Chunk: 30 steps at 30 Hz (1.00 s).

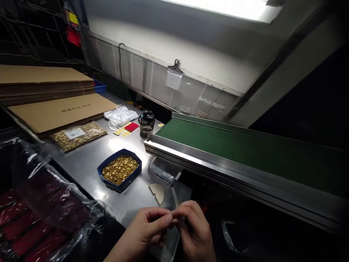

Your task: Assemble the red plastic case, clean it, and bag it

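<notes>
My left hand (154, 225) is closed in a pinch, its thumb and index fingertip meeting the fingertips of my right hand (194, 229). Whatever lies between the fingertips is too small or too hidden to name. My right hand is also closed, fingers curled. A narrow, pale, pointed tool (175, 196) juts up from behind its index finger and appears to be gripped there; its lower part is hidden. Just beyond the hands, a beige half-round piece (157, 193) with a small notch lies on the metal table (87, 174). Farther left stands a blue tray (120, 188) full of small gold-coloured metal parts (120, 169).
A green conveyor belt (207, 140) with a metal rail runs off to the right. Cardboard sheets (62, 109), a bag of gold parts (79, 135), yellow stickers (122, 132) and a dark-lidded jar (147, 123) occupy the back. Plastic-wrapped red items (35, 225) sit at lower left.
</notes>
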Motion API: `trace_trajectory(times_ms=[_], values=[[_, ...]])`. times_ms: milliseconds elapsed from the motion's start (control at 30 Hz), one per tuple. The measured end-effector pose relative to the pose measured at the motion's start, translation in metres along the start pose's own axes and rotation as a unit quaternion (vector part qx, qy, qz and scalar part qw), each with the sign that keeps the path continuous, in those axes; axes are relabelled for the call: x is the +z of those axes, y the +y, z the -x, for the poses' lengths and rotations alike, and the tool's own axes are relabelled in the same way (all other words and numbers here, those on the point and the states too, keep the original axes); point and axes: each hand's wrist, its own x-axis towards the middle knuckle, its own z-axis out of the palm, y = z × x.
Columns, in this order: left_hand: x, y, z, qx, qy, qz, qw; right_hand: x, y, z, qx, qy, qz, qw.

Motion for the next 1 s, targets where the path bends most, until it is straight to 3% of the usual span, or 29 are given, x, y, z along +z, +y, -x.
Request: trace_trajectory(times_ms=[200,333,467,767,1000], values=[[0.026,-0.024,-0.016,-0.053,-0.037,0.037,0.997,-0.039,0.008,0.029,-0.008,0.057,0.029,0.998],[0.042,-0.032,-0.022,-0.091,-0.037,-0.012,0.995,-0.065,0.013,0.040,-0.047,-0.001,0.082,0.996],[0.055,-0.038,-0.026,-0.124,-0.039,-0.025,0.991,-0.082,0.018,0.047,-0.040,-0.027,0.135,0.990],[0.071,-0.055,-0.027,-0.152,-0.004,0.060,0.987,-0.091,0.023,0.062,-0.032,-0.019,0.208,0.977],[0.069,-0.062,-0.031,-0.109,-0.016,0.063,0.992,-0.095,0.025,0.065,-0.031,-0.014,0.180,0.983]])
